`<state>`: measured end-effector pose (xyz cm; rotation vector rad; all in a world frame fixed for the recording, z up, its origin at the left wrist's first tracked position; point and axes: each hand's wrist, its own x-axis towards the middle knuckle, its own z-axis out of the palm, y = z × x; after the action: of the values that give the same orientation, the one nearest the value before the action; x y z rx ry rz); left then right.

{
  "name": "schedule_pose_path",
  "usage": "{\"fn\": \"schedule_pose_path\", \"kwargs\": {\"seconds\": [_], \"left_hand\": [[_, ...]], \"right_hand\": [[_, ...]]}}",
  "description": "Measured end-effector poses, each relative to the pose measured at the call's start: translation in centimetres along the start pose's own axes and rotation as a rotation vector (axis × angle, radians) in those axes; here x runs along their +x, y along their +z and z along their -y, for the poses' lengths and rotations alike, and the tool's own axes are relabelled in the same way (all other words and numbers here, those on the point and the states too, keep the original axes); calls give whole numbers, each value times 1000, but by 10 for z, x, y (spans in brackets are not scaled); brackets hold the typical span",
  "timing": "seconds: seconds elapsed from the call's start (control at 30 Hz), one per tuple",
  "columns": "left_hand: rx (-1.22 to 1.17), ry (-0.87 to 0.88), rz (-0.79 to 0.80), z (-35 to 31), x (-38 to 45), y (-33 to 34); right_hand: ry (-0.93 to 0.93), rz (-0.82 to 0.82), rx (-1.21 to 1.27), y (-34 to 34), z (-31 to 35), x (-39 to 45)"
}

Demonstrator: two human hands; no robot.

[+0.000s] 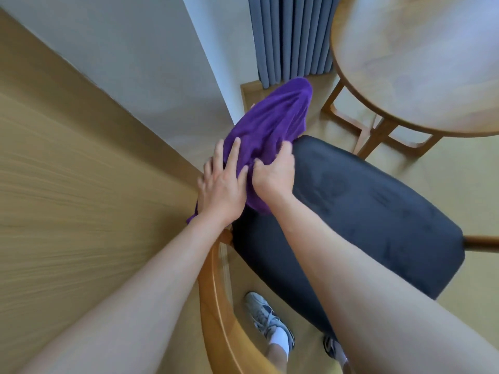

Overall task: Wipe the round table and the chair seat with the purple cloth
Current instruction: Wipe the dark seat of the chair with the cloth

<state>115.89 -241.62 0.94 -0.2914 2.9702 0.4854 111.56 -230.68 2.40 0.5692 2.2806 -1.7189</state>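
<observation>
The right hand (272, 175) has its fingers curled into a bunch of the purple cloth (270, 122), gripping a fold of it at the far left corner of the chair seat (378, 211). The left hand (221, 184) lies just beside it with fingers straight and slightly spread, pressing flat on the cloth's near-left part. Both forearms reach forward and bare from the bottom of the view, the left crossing above the curved wooden chair back (216, 300), the right passing over the seat. The cloth is gathered into a loose heap that drapes off the seat's far corner toward the wall (129, 76). The seat is dark, padded and tilted across the middle of the view. The round bench (421, 63), light wood with a wooden leg frame, stands apart from the chair at the upper right, its top blurred. Grey curtains (289, 36) hang behind it. Below, 2 grey sneakers (267, 317) with white socks stand on the wood floor (432, 163). No writing can be read anywhere.
</observation>
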Motion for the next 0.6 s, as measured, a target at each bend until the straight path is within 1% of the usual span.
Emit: {"fn": "schedule_pose_path", "kwargs": {"seconds": [0.1,0.2,0.27,0.33,0.37,0.47,0.6], "left_hand": [[-64,-83,36,18,-43,-2],[-166,-218,61,30,-103,1],[-325,-316,64,32,-143,2],[-472,-406,63,29,-173,2],[-509,-452,63,26,-184,2],[-512,-577,90,11,-205,0],[-363,-683,119,-18,-231,-10]], "right_hand": [[-13,210,17,9,-19,-35],[53,443,-20,12,-49,-74],[86,585,-78,10,-72,-102],[98,691,-120,4,-89,-125],[99,732,-135,-2,-95,-134],[75,834,-222,-21,-105,-145],[-4,946,-422,-44,-101,-159]]}}
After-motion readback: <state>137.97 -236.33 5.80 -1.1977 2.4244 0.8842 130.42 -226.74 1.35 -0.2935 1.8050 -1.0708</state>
